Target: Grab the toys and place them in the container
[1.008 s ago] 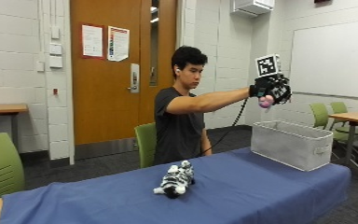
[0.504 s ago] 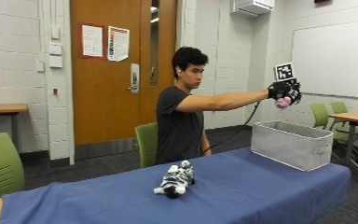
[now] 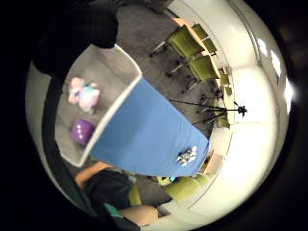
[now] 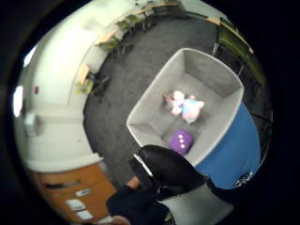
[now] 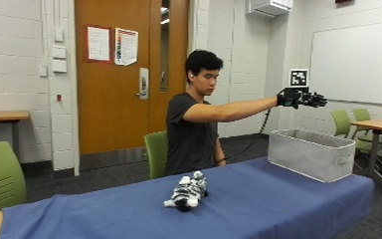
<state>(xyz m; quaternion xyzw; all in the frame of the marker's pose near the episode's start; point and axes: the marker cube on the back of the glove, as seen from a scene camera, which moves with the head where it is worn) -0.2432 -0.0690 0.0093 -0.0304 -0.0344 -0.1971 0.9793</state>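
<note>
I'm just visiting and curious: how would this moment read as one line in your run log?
right hand: open above container | in container: purple cube, pink plush | left on table: striped plush | grip: empty

**Looking down into the bin**

Below your palm you see the grey container [image 3: 120, 62] at one end of the blue-covered desk [image 3: 149, 134]. Inside it lie a pink plush toy [image 3: 83, 94] and a purple cube [image 3: 82, 131], apart. A striped plush [image 3: 186, 155] rests near the desk's far end.
</note>
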